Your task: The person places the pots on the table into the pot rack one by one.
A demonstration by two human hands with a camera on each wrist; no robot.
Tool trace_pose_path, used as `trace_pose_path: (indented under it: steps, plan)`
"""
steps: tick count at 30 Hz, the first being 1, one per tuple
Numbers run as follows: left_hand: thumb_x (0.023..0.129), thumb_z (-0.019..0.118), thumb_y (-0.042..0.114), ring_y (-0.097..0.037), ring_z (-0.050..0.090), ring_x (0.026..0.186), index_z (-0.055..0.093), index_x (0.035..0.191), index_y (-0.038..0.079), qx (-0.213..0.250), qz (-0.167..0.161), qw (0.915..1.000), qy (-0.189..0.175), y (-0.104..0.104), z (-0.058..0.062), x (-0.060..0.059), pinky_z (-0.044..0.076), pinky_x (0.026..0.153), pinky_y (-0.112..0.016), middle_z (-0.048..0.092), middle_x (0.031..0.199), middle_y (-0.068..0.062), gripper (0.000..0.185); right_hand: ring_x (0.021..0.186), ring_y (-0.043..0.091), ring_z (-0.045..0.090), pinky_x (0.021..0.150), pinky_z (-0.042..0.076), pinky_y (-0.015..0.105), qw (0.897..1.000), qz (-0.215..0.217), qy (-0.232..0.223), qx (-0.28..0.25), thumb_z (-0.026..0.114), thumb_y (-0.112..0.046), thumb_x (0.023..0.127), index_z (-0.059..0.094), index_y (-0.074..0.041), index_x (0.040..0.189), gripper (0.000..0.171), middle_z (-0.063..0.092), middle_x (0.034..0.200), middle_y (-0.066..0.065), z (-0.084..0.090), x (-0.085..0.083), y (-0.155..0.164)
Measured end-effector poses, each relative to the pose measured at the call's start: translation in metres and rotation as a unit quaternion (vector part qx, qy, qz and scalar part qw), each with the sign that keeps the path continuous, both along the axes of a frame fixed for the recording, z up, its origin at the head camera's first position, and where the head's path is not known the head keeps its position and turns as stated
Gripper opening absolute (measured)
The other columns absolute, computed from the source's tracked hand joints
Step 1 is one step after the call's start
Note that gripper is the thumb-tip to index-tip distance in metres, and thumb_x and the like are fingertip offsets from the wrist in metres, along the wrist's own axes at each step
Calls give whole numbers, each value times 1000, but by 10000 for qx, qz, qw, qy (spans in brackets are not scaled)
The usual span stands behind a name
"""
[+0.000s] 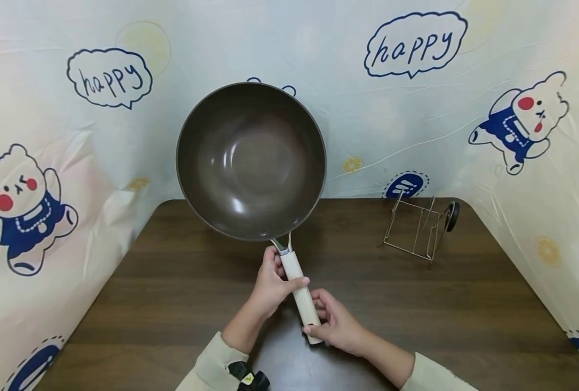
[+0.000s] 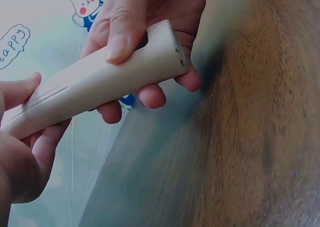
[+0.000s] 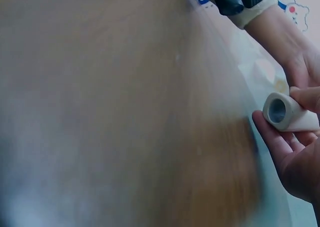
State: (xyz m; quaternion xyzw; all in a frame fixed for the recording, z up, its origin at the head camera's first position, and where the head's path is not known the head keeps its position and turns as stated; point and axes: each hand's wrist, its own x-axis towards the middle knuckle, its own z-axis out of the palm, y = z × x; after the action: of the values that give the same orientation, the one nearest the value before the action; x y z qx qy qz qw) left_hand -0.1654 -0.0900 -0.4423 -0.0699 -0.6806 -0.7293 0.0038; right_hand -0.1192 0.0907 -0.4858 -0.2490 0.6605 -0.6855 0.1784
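A deep wok (image 1: 257, 163) with a brown inside and a thin rim is held up over the table, its open side turned toward the head camera. Its pale handle (image 1: 305, 304) slants down to the right from a metal bracket. Near the bracket, my left hand (image 1: 269, 285) grips the handle with the thumb across the top. My right hand (image 1: 340, 328) holds the lower end between thumb and fingers, which the left wrist view shows around the handle (image 2: 95, 87). In the right wrist view a round hole shows in the end of the handle (image 3: 297, 116).
A wire rack (image 1: 408, 251) with a black round part (image 1: 451, 216) stands at the back right of the dark wooden table (image 1: 162, 304). Behind the table and along its sides hangs a printed cloth (image 1: 279, 38). A black device (image 1: 250, 377) is strapped at my left wrist.
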Motion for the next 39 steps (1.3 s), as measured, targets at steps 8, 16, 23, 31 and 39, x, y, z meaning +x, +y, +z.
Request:
trace_pose_path:
  steps: [8,16,23,31,39]
  plan:
    - [69,83,-7,-22,58,92,35,121,3,-492,-185,9985,173,6,5,0,50,78,-32,59,108,-15,71,99,51,61,80,56,37,9969,439,-475,-446,68,7,86,36,10,131,55,50,126,39,0,-2,14]
    - [71,83,-6,-23,58,90,33,120,2,-649,-399,9970,145,13,8,-3,50,75,-33,58,107,-20,70,97,43,65,79,56,36,9961,396,-673,-413,69,4,86,37,10,130,55,51,123,39,3,-1,18]
    - [72,82,-4,-23,60,89,33,122,2,-624,-641,9960,83,23,12,-7,50,75,-33,59,106,-14,71,95,27,67,81,56,38,9833,685,-1300,-1073,58,0,96,28,13,139,54,49,127,35,0,1,28]
    - [71,82,-5,-23,61,90,33,122,1,-736,-955,9927,46,32,15,-11,51,76,-32,58,106,-14,71,93,27,67,80,56,39,9784,612,-1472,-1319,57,4,95,37,-1,127,38,55,120,23,-1,2,33]
    - [67,88,1,-22,61,84,36,122,2,-1238,-1069,9864,151,41,22,-16,52,72,-30,49,107,-14,76,92,28,68,80,56,40,9808,178,-1291,-1450,62,6,90,39,-2,122,39,56,117,21,1,7,34]
